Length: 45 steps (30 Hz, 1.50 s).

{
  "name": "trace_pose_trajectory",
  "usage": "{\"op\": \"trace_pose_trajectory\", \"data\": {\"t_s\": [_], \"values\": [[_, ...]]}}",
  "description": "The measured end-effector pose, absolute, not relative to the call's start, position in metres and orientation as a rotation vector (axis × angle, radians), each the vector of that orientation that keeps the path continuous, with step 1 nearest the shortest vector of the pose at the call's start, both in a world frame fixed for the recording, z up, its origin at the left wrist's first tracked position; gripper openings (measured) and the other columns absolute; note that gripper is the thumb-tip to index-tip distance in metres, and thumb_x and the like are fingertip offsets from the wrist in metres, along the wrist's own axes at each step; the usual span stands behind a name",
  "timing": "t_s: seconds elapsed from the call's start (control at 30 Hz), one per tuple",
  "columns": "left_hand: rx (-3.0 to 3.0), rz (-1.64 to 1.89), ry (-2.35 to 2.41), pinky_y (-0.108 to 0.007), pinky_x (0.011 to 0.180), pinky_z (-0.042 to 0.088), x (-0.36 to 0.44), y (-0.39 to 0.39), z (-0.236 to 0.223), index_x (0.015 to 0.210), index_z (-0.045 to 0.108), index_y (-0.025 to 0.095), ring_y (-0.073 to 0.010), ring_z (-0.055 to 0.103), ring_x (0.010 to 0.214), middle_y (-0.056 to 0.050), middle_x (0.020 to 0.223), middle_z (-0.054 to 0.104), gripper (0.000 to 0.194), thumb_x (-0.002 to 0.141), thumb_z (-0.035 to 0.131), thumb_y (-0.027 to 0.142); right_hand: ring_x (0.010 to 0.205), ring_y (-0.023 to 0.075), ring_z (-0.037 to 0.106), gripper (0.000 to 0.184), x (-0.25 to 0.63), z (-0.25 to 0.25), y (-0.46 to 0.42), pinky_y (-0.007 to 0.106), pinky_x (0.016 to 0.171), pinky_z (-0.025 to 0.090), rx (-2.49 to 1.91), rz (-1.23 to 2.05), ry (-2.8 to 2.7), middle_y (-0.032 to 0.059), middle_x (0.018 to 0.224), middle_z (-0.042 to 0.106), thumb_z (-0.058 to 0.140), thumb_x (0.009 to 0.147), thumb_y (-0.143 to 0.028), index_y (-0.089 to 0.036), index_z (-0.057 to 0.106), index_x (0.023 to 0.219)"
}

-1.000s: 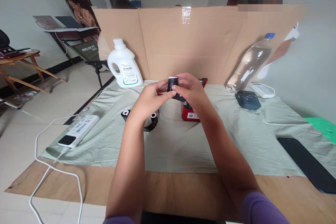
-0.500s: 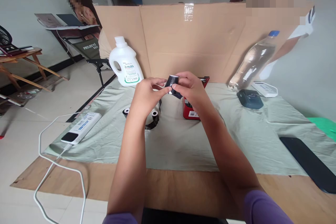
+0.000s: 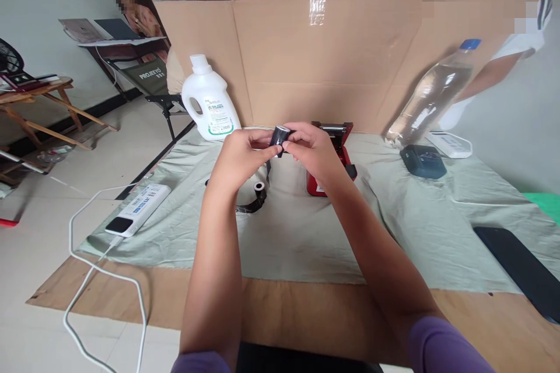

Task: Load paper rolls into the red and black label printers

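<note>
Both hands are closed on a small roll of black ribbon (image 3: 280, 136), held up above the cloth in the middle of the view. My left hand (image 3: 248, 151) pinches its left side and my right hand (image 3: 310, 145) its right side. Below hangs a narrow black strip. On the cloth under my left hand lies more black ribbon (image 3: 250, 208) with a white-cored roll (image 3: 259, 187) at its end; my left wrist covers part of it. Behind my right hand stands a red device (image 3: 314, 185) with its lid (image 3: 343, 129) raised, partly hidden by the hand and forearm.
A white detergent bottle (image 3: 212, 99) and a clear bottle (image 3: 433, 96) stand before a cardboard panel (image 3: 332, 52). To the right are a dark box (image 3: 422, 161), a white device (image 3: 452, 144) and a black phone (image 3: 516, 268). A white power strip (image 3: 137, 210) lies left. Two people are beyond.
Both hands still hold the ribbon roll and have turned it slightly; its loose black flap shows less. The camera view has shifted a little, and more of the red device's raised lid shows.
</note>
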State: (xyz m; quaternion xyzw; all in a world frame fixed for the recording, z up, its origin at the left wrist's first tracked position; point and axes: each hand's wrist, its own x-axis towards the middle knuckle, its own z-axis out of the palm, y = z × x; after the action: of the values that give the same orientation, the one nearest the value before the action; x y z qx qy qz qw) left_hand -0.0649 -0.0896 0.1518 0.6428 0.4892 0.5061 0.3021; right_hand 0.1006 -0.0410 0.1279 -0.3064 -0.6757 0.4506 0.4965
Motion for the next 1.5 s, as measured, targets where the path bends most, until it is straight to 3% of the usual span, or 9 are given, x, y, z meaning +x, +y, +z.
{"op": "trace_pose_trajectory", "data": {"t_s": [0.23,0.37,0.57,0.9,1.07,1.17,1.3,1.4,1.5], "values": [[1.611,1.401,1.544,-0.032,0.081,0.055,-0.105,-0.071,0.13,0.095,0.072,0.015,-0.0223,0.069,0.089,-0.007,0.095,0.075,0.034,0.066,0.077,0.03,0.092,0.0169,0.066,0.051,0.076,0.107,-0.043,0.03,0.081,0.053,-0.714,1.197,-1.636,0.0032,0.111,0.069,0.068,0.078,-0.032,-0.025,0.059,0.128],[1.38,1.442,2.083,-0.03,0.07,0.052,-0.15,-0.047,0.101,0.095,0.068,0.015,-0.0198,0.066,0.078,-0.006,0.091,0.073,0.035,0.063,0.073,0.027,0.08,0.0149,0.061,0.032,0.047,0.049,-0.04,0.028,0.072,0.05,-0.843,1.04,-1.5,0.0034,0.102,0.066,0.058,0.082,-0.029,-0.022,0.061,0.113],[1.331,0.964,2.426,-0.03,0.071,0.048,-0.184,-0.015,0.07,0.111,0.063,0.018,-0.0202,0.065,0.08,-0.005,0.094,0.073,0.05,0.062,0.074,0.023,0.073,0.0153,0.052,0.021,0.038,-0.023,-0.033,0.029,0.071,0.046,-0.865,0.802,-1.534,0.0021,0.092,0.058,0.052,0.082,-0.023,-0.022,0.058,0.102],[1.447,0.242,2.569,-0.038,0.09,0.044,-0.174,-0.001,0.047,0.104,0.062,0.024,-0.0311,0.064,0.111,-0.009,0.111,0.072,0.043,0.065,0.076,0.033,0.071,0.0144,0.05,0.019,0.038,-0.03,-0.017,0.028,0.071,0.045,-0.94,0.882,-1.365,0.001,0.09,0.054,0.049,0.081,-0.022,-0.022,0.052,0.099],[1.66,0.618,2.691,-0.041,0.095,0.043,-0.139,-0.04,0.064,0.111,0.056,0.02,-0.0348,0.055,0.123,-0.015,0.125,0.065,0.044,0.079,0.066,0.048,0.074,0.0147,0.05,0.018,0.041,-0.03,-0.012,0.028,0.074,0.046,-1.002,0.917,-1.243,0.0009,0.091,0.053,0.049,0.08,-0.021,-0.022,0.05,0.098],[1.725,0.548,2.411,-0.037,0.082,0.046,-0.105,-0.072,0.062,0.104,0.059,0.025,-0.0305,0.065,0.1,-0.009,0.104,0.071,0.038,0.086,0.054,0.058,0.073,0.0148,0.049,0.018,0.043,-0.031,-0.014,0.028,0.073,0.045,-0.99,0.943,-1.201,0.0007,0.09,0.053,0.049,0.079,-0.021,-0.023,0.05,0.097],[1.786,0.298,2.258,-0.036,0.071,0.044,-0.084,-0.096,0.053,0.085,0.064,0.024,-0.0312,0.066,0.086,-0.007,0.082,0.069,0.028,0.079,0.063,0.052,0.074,0.0158,0.051,0.016,0.043,-0.026,-0.016,0.029,0.072,0.045,-0.98,0.991,-1.176,0.0,0.085,0.055,0.05,0.078,-0.02,-0.023,0.053,0.094],[1.707,0.65,2.009,-0.034,0.073,0.047,-0.09,-0.1,0.061,0.093,0.067,0.023,-0.0268,0.067,0.085,-0.005,0.083,0.07,0.029,0.078,0.067,0.047,0.079,0.0169,0.058,0.011,0.045,0.0,-0.012,0.029,0.074,0.046,-0.867,1.19,-1.299,0.0006,0.083,0.062,0.05,0.079,-0.02,-0.022,0.058,0.087],[1.502,1.12,1.618,-0.033,0.079,0.051,-0.09,-0.1,0.077,0.113,0.064,0.022,-0.0228,0.068,0.089,-0.006,0.097,0.073,0.047,0.074,0.074,0.047,0.085,0.0177,0.062,0.012,0.06,0.051,-0.007,0.029,0.074,0.046,-0.633,1.374,-1.728,0.0015,0.09,0.069,0.055,0.082,-0.025,-0.022,0.066,0.085]]}}
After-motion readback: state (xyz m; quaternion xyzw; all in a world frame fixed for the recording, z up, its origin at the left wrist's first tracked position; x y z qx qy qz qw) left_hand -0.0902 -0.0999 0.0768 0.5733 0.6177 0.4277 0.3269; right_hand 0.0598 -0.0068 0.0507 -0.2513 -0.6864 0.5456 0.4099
